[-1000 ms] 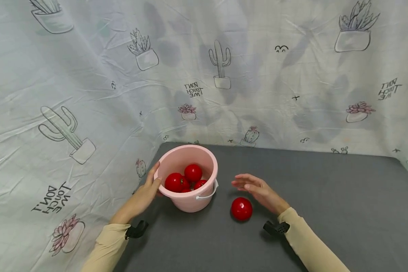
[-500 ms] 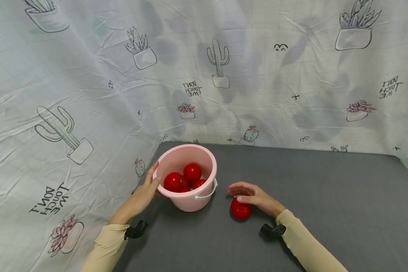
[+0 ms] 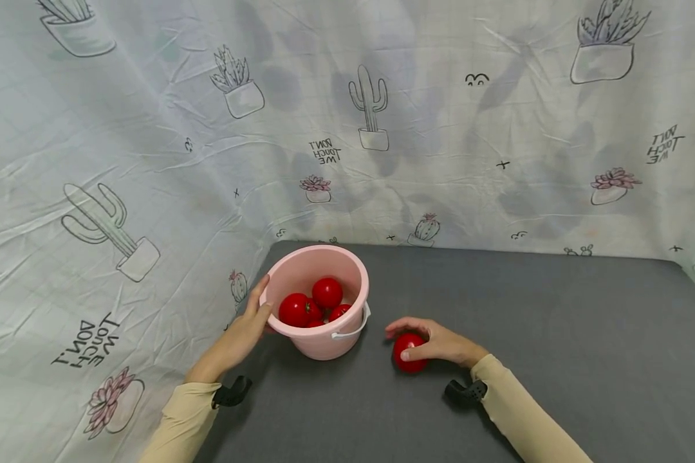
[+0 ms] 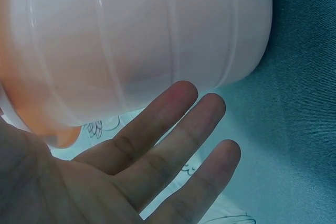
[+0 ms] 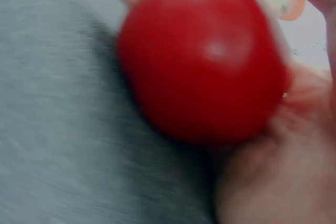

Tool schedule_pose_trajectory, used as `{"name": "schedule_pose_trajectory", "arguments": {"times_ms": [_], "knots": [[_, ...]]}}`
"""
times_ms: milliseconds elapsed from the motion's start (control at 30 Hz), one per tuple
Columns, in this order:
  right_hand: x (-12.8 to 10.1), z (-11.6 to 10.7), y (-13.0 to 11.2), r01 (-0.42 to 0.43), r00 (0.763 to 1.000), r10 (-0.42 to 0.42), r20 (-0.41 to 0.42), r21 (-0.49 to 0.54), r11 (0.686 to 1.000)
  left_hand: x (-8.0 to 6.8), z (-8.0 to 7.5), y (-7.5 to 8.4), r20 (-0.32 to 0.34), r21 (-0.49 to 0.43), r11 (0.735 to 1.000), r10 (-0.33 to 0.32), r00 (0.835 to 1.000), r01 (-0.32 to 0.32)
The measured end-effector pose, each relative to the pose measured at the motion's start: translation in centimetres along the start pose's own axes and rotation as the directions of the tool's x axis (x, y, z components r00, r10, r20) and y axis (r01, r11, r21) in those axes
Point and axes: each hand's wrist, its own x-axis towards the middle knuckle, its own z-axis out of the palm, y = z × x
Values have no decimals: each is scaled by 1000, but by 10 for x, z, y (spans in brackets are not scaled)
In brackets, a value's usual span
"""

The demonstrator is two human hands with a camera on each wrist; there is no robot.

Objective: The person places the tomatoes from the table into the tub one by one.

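A pink bucket [image 3: 315,260] with a white handle stands at the back left of the grey table [image 3: 527,334] and holds several red tomatoes [image 3: 327,292]. My left hand [image 3: 244,331] rests against the bucket's left side, thumb by the rim; in the left wrist view its fingers [image 4: 173,145] lie straight beside the bucket wall [image 4: 142,40]. A lone red tomato [image 3: 407,357] lies on the table right of the bucket. My right hand [image 3: 434,342] curls over it and grips it; in the right wrist view the tomato [image 5: 202,59] fills the palm.
A white cloth [image 3: 150,128] printed with cacti and potted plants hangs behind and to the left of the table. Black wrist mounts [image 3: 231,391] sit at both cuffs. Bare grey table stretches to the right.
My right hand has dropped from hovering above the lone tomato onto it and closed its fingers round it. The left hand and the bucket have stayed put.
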Motion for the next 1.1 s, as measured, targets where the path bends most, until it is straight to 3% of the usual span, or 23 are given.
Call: {"name": "schedule_pose_trajectory", "arguments": {"times_ms": [367,633,1100], "knots": [[-1,0,-7,-82,992,86,88,-41,996,-1,1,-1,3,-26,1000,15,1000,-15],[0,4,-6,-51,997,54,45,-65,997,-3,-2,2,2,2,1000,6,1000,-6],[-3,-6,-6,9,995,4,-101,127,992,0,0,2,10,-9,1000,5,1000,-5]]}}
